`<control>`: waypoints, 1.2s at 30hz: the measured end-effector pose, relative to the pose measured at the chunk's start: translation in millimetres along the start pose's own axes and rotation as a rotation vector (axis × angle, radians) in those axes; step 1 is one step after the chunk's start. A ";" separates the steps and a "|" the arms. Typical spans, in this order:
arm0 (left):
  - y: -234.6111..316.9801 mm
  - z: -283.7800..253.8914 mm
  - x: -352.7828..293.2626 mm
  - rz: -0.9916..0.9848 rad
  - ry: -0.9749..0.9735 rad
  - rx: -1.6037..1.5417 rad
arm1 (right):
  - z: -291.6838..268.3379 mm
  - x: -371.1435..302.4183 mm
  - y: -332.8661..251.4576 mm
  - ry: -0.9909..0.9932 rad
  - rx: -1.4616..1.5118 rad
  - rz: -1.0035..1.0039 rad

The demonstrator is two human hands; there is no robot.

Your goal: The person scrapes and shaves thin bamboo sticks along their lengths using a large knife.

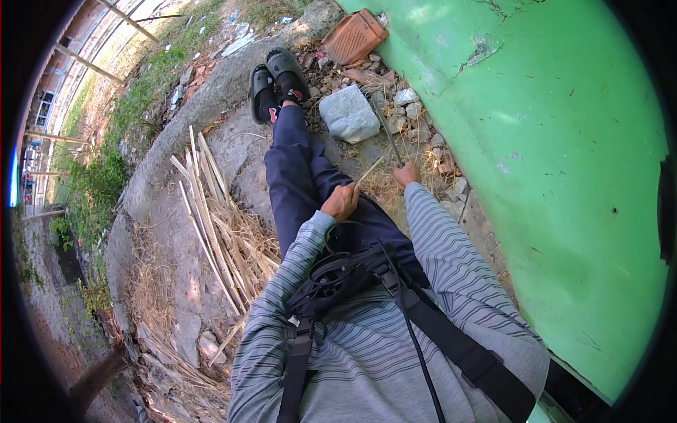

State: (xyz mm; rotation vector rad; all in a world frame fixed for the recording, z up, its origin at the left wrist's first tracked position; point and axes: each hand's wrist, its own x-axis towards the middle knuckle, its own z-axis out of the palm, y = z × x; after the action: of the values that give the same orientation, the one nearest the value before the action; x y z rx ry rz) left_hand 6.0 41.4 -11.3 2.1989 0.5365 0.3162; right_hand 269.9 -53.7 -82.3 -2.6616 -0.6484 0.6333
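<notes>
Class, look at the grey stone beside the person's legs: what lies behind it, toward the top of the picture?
Behind the grey stone lie small rubble pieces and a reddish ridged brick against the green wall. Whatever is under the stone is covered.

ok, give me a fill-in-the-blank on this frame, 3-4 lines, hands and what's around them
1. The left hand holds a thin pale ____ over the lap.
2. The right hand grips a long dark blade that points toward the grey ____.
3. The wall on the person's right is painted ____.
4. A bundle of split sticks lies on the person's ____ side.

Missing words: stick; stone; green; left
</notes>
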 end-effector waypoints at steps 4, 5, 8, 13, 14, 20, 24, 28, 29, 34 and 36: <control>-28.3 -19.4 -28.7 -0.151 0.004 -0.137 | -0.5 -29.9 16.7 -0.052 0.100 -0.133; -26.8 -25.0 -30.2 -0.345 -0.148 -0.465 | -7.2 -35.1 22.4 -0.079 0.154 -0.177; 3.4 -42.2 -28.6 -0.570 -0.381 -0.859 | -31.9 -46.0 38.1 -0.130 0.370 -0.221; 48.1 -98.8 -28.1 -0.591 -0.309 -1.059 | -76.7 -101.1 -49.4 -0.430 1.040 -0.076; 38.1 -96.6 -33.1 -0.509 -0.267 -1.053 | -91.5 -113.1 -76.7 -0.488 1.082 -0.127; 67.8 -111.4 -27.5 -0.377 -0.229 -1.113 | -116.6 -122.5 -129.1 -0.601 1.224 -0.211; 83.8 -129.8 -35.2 -0.435 -0.169 -1.034 | -123.8 -131.4 -141.1 -0.677 1.304 -0.235; 90.8 -137.3 -42.9 -0.364 -0.135 -0.942 | -129.5 -139.2 -145.1 -0.733 1.353 -0.240; 91.7 -138.2 -44.0 -0.326 -0.133 -0.902 | -128.9 -140.2 -145.3 -0.735 1.352 -0.239; 88.8 -129.9 -47.2 -0.331 -0.112 -0.800 | -132.1 -145.7 -143.0 -0.719 1.304 -0.336; 87.6 -124.3 -47.4 -0.367 -0.107 -0.828 | -131.4 -148.2 -145.7 -0.709 1.298 -0.333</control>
State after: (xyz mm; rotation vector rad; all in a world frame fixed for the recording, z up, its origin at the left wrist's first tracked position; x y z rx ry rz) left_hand -61.4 53.0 132.6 1.2830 0.5996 0.1737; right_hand 164.7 -31.7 138.9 -1.0900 -0.5228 1.3069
